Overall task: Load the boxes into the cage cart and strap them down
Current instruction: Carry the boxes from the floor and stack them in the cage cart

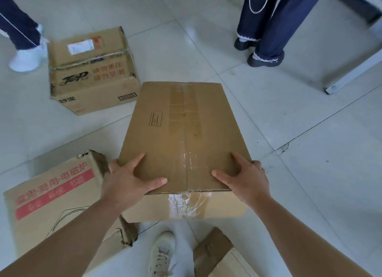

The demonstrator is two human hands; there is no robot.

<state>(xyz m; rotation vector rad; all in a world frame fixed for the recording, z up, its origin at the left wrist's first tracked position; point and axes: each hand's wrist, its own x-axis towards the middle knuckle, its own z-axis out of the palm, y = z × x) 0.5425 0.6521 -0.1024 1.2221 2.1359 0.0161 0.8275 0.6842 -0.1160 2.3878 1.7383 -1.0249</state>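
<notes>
head view: long plain brown cardboard box w/ clear tape down its seam (182,144) sits right in front, apparently just off the tiled floor. left hand (128,179) and right hand (246,179) clamp its near top corners, fingers spread flat. looks stiff, prob light (tape slick); grip under the edges

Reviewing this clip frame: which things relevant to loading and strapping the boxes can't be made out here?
Head view only:
- Cage cart and straps: none in frame.
- Plain box: underside hidden by the box itself; whether it is lifted or on the floor is unclear.
- Fingers of left hand and right hand: those curling over the edges are hidden.
- Red-banner box: partly covered by the left forearm.
- Bottom box: cut off by the edge.
- Shipping label: blurred.
</notes>
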